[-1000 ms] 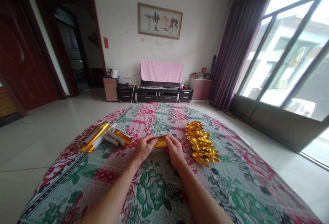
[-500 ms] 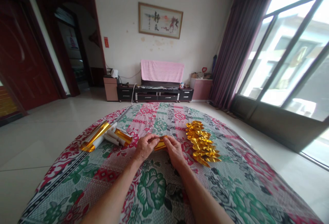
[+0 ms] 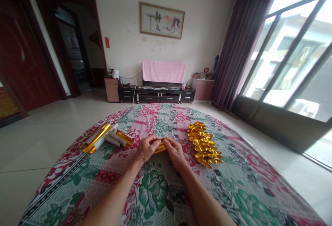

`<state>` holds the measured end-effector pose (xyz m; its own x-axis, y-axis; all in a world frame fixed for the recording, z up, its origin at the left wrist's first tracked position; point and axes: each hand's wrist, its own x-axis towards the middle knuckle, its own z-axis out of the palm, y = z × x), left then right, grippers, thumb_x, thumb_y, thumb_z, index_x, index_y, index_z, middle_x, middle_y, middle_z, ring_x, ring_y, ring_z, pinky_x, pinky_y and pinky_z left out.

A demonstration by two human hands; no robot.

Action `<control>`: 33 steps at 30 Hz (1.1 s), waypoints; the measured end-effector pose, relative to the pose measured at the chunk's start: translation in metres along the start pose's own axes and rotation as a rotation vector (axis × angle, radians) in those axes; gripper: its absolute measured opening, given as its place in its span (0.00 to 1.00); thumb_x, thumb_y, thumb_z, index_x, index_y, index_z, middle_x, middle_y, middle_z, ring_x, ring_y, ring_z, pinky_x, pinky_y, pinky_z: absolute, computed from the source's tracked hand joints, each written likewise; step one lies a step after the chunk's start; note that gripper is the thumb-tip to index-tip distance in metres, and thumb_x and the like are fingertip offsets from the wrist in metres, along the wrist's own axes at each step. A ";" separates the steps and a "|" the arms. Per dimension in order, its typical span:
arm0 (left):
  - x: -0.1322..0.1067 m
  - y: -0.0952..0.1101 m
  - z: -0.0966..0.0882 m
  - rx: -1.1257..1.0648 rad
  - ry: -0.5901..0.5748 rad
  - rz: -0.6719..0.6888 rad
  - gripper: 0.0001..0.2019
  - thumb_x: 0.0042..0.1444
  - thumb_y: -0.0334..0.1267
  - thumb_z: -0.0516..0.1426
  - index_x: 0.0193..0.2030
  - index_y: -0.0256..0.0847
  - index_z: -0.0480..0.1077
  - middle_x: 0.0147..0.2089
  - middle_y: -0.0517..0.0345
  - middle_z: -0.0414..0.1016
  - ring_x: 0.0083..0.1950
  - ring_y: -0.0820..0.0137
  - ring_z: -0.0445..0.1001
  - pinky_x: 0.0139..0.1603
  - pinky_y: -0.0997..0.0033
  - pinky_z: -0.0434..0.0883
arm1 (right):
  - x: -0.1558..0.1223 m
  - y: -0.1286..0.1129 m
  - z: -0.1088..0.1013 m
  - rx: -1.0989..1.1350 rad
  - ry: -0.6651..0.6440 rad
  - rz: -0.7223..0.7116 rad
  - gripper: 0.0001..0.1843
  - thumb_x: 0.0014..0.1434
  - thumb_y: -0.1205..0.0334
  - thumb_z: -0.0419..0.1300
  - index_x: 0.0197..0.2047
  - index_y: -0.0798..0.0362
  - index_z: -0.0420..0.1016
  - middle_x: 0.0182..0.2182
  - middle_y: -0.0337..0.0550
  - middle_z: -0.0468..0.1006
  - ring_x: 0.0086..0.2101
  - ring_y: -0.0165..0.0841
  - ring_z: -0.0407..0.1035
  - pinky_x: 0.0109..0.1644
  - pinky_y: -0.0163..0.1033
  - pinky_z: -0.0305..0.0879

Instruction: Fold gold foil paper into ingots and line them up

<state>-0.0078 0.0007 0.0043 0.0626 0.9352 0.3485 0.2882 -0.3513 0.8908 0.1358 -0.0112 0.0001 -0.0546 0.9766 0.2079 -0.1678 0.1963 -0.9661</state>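
Over the middle of the cloth-covered table, my left hand (image 3: 147, 149) and my right hand (image 3: 175, 150) pinch a small piece of gold foil paper (image 3: 159, 148) between thumbs and fingers. The foil shows lengthwise creases, and its upper edge is partly hidden by the fingertips. To the right lies a row of folded gold paper ingots (image 3: 204, 143) with pointed ends, set close against each other. On the left rest curled sheets of gold foil paper (image 3: 100, 137) with white backs, some loosely rolled.
A floral cloth (image 3: 153, 193) in red, green and grey covers the round table. Beyond it, a low black cabinet (image 3: 158, 97) stands against the wall, with a pink cloth (image 3: 164, 71) draped above. Large windows and a purple curtain (image 3: 233, 46) are at the right.
The gold foil paper between my hands has tilted a little, and its creased front shows differently. My right fingers have shifted slightly; the ingots and loose sheets stay put.
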 end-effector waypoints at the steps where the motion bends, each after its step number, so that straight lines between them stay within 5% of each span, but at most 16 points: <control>1: 0.000 0.001 0.000 0.003 -0.002 0.001 0.13 0.49 0.44 0.56 0.34 0.37 0.75 0.28 0.57 0.77 0.30 0.70 0.73 0.31 0.75 0.69 | 0.000 0.000 0.000 -0.017 -0.014 -0.008 0.18 0.48 0.48 0.61 0.36 0.51 0.78 0.26 0.38 0.75 0.27 0.31 0.66 0.30 0.33 0.63; 13: 0.000 0.003 0.000 0.061 0.028 -0.028 0.13 0.49 0.45 0.56 0.30 0.37 0.74 0.23 0.58 0.75 0.26 0.72 0.71 0.27 0.76 0.67 | 0.001 0.006 0.003 -0.008 0.065 -0.028 0.14 0.48 0.51 0.61 0.33 0.52 0.77 0.25 0.37 0.76 0.25 0.30 0.66 0.30 0.33 0.63; 20: 0.001 0.002 -0.001 0.129 -0.015 0.019 0.11 0.49 0.43 0.55 0.28 0.39 0.75 0.24 0.59 0.74 0.27 0.72 0.70 0.27 0.77 0.65 | -0.003 0.001 0.002 -0.434 0.176 -0.204 0.13 0.52 0.53 0.55 0.31 0.52 0.77 0.22 0.36 0.74 0.24 0.30 0.65 0.29 0.32 0.60; 26: 0.003 -0.005 0.000 0.173 -0.067 0.048 0.12 0.50 0.44 0.55 0.28 0.39 0.75 0.22 0.60 0.74 0.25 0.74 0.69 0.26 0.78 0.64 | -0.001 -0.001 -0.004 -0.543 0.157 -0.199 0.13 0.53 0.55 0.54 0.31 0.51 0.77 0.20 0.36 0.74 0.23 0.30 0.67 0.31 0.32 0.61; 33: 0.004 -0.008 0.008 0.409 -0.009 0.088 0.10 0.50 0.37 0.56 0.40 0.42 0.74 0.36 0.57 0.77 0.36 0.70 0.73 0.40 0.73 0.67 | 0.002 0.000 -0.006 -0.797 0.233 -0.190 0.10 0.51 0.59 0.55 0.27 0.48 0.78 0.24 0.37 0.76 0.28 0.30 0.68 0.34 0.31 0.59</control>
<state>-0.0020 0.0079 -0.0037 0.1120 0.9032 0.4144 0.6372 -0.3853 0.6675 0.1413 -0.0086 -0.0001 0.1232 0.8967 0.4251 0.5947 0.2763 -0.7550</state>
